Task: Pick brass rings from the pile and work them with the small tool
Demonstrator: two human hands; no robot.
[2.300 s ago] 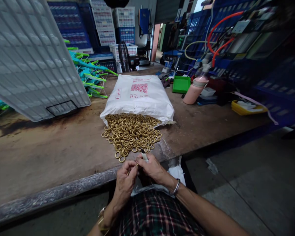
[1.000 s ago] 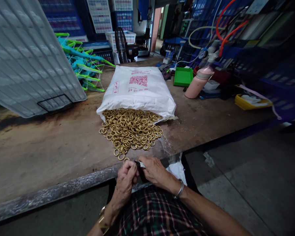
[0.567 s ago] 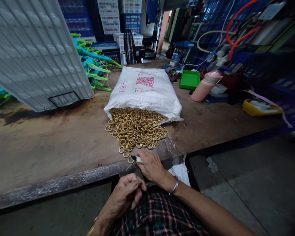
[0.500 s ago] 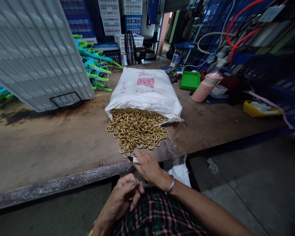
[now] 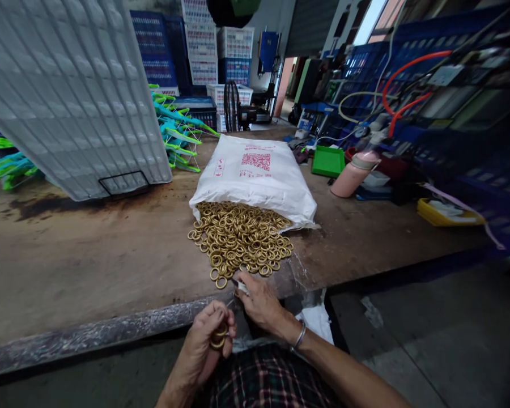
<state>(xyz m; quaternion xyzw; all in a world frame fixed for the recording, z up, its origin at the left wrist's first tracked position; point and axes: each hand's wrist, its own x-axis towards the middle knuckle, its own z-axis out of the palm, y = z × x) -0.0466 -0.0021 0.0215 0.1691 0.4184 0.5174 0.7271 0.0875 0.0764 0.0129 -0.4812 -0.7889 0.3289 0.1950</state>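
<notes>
My left hand [image 5: 206,340] is closed on a few gold-coloured rings [image 5: 218,335], below the table's front edge. At that edge, my right hand [image 5: 261,303] grips a small dark-tipped tool with a white handle [image 5: 242,288]; its kind is not clear. The tool's tip is close to the nearest rings. A heap of gold-coloured rings [image 5: 242,241] spills onto the table from the mouth of a white woven sack [image 5: 255,181] with red print. How far the rings reach inside the sack is hidden.
The wooden table [image 5: 110,255] carries a tilted translucent ribbed crate [image 5: 80,107] at left, with turquoise and green plastic pieces [image 5: 178,133] behind it. To the right are a green tray [image 5: 328,161], a pink bottle [image 5: 352,177] and a yellow tray [image 5: 446,214].
The whole view has shifted, so the table sits lower. My left hand has turned, and the rings in it now show more plainly. My right hand remains at the table edge with its tool.
</notes>
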